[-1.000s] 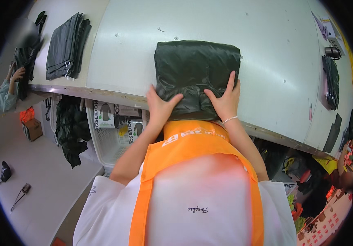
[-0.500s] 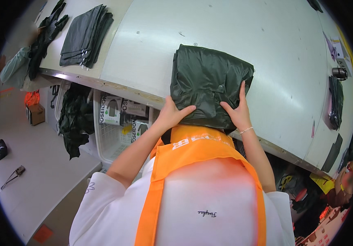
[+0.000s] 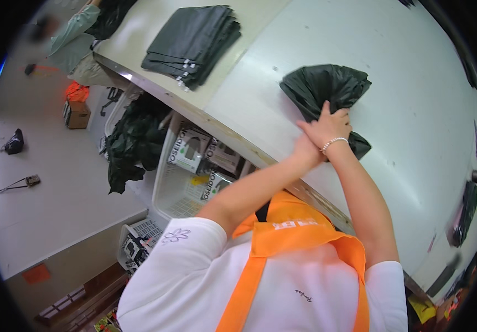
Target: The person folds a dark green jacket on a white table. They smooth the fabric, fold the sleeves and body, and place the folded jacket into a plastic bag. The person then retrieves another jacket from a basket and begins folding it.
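A dark green raincoat (image 3: 327, 83), folded and shiny, lies on the pale table. It is squeezed narrow at its middle and fans out at the far end; a smaller flap shows at the near end. Lying over that narrow middle, my right hand (image 3: 330, 126) grips it, the forefinger stretched along the fabric and other fingers curled at its right side. A beaded bracelet (image 3: 334, 145) circles the right wrist. My left hand (image 3: 307, 150) crosses beneath the right wrist, close against the raincoat; its fingers are hidden and partly blurred.
A stack of folded dark green garments (image 3: 191, 44) lies at the table's far left. Below the table edge, a white basket (image 3: 164, 185) holds packaged boxes beside loose dark fabric (image 3: 133, 141). A dark bundle (image 3: 465, 213) rests at the right. Another person's sleeve (image 3: 75, 30) shows far left.
The raincoat has gone from a broad, flat folded block to a bunched shape squeezed at the middle. My hands have come from its two sides to cross over each other. The view has shifted.
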`<move>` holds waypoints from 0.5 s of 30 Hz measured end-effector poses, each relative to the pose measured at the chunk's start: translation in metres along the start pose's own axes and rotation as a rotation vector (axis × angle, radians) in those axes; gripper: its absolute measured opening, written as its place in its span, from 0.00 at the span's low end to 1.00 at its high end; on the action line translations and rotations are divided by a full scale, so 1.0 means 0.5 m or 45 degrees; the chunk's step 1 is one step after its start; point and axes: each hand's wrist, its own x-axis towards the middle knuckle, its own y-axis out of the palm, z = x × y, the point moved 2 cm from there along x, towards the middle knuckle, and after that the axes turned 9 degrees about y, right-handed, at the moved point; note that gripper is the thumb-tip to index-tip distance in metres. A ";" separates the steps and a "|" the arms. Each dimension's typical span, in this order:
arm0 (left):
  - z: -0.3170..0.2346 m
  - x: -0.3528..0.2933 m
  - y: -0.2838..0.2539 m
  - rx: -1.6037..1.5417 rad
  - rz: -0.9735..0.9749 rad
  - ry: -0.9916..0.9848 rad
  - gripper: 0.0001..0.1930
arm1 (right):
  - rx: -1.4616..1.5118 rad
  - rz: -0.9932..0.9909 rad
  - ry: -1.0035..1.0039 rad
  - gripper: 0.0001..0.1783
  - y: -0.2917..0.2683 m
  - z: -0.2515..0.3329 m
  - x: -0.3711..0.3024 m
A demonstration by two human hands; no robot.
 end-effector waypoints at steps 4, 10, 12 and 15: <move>0.022 -0.014 -0.032 -0.300 0.638 0.012 0.19 | -0.520 -0.206 -0.089 0.53 0.050 0.043 0.038; 0.382 0.106 -0.324 -0.004 -0.274 -0.449 0.08 | -0.490 -0.259 -0.388 0.47 0.063 0.053 0.002; 0.516 0.165 -0.491 0.407 -0.530 -0.286 0.16 | -0.504 -0.232 -0.373 0.47 0.064 0.059 0.007; 0.649 0.172 -0.520 0.907 -0.308 -0.360 0.33 | -0.381 -0.300 -0.418 0.48 0.065 0.052 0.015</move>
